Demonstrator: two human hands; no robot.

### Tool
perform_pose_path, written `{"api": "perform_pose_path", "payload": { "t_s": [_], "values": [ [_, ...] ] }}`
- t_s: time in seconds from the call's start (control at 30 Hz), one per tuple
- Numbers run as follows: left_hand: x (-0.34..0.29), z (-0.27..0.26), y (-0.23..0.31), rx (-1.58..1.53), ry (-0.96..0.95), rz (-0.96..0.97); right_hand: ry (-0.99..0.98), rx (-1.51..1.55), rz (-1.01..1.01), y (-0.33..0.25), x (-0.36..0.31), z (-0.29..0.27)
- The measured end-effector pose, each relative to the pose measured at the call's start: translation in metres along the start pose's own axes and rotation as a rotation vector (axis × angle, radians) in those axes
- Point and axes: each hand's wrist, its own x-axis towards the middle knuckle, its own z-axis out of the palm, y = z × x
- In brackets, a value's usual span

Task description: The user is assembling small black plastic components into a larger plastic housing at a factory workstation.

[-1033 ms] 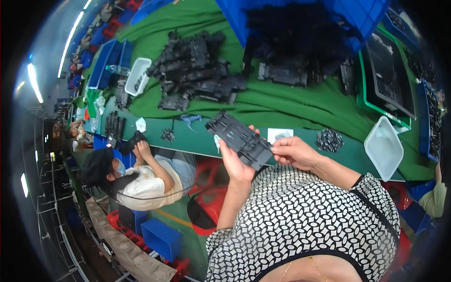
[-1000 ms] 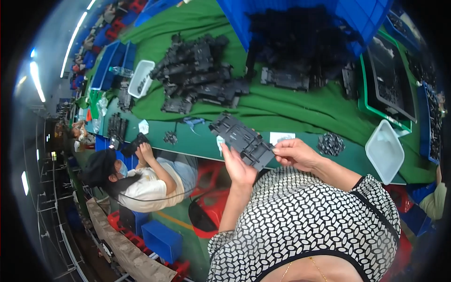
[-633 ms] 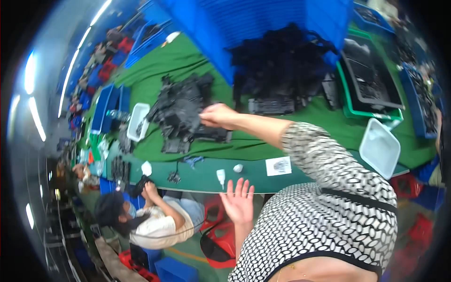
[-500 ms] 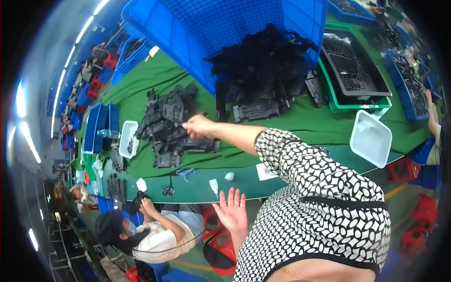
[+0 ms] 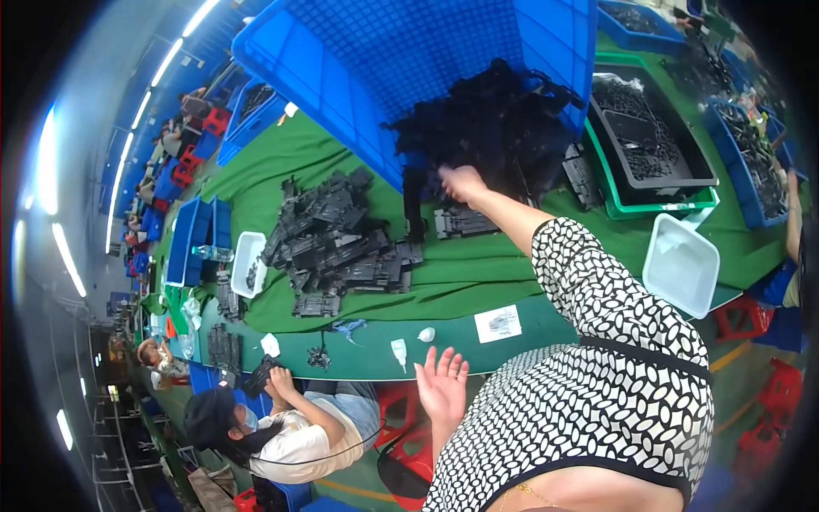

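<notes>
My right hand (image 5: 462, 183) reaches forward to the front of a dark heap of black plastic parts (image 5: 495, 119) in a tipped blue crate (image 5: 341, 72). Its fingers are blurred, and I cannot make out whether they grip a part. My left hand (image 5: 442, 388) is raised by the table's near edge, palm showing and fingers apart, with nothing in it. Left of my right arm, a loose pile of black plastic frames (image 5: 341, 230) lies on the green cloth (image 5: 256, 183). One flat black part (image 5: 463, 223) lies just below my right hand.
A black tray (image 5: 636, 128) in a green bin and an empty white tub (image 5: 680, 266) stand to the right. A white tray (image 5: 248, 264) holds small parts at left. A small bottle (image 5: 399, 352) and a paper sheet (image 5: 498, 324) lie near. A co-worker (image 5: 290, 418) handles a black part.
My right hand has moved right and away, from the pile on the cloth to the heap in the blue crate. The left hand stays raised and open. The view has shifted slightly.
</notes>
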Motion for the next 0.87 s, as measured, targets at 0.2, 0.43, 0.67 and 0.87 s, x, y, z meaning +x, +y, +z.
{"api": "perform_pose_path", "payload": {
  "t_s": [0.2, 0.43, 0.67, 0.87],
  "values": [
    [-0.001, 0.003, 0.001, 0.028, 0.037, 0.009, -0.509, -0.803, -0.465, 0.025, -0.032, 0.080],
    [-0.005, -0.005, 0.002, 0.022, 0.096, 0.047, -0.380, -0.835, -0.484, 0.042, -0.026, 0.086],
    [0.001, 0.001, -0.003, 0.025, 0.026, -0.001, -0.314, -0.382, -0.583, 0.031, -0.105, 0.015],
    [0.016, -0.001, -0.001, 0.060, -0.024, 0.007, -0.681, 0.144, -0.341, 0.062, -0.199, -0.040]
  ]
}}
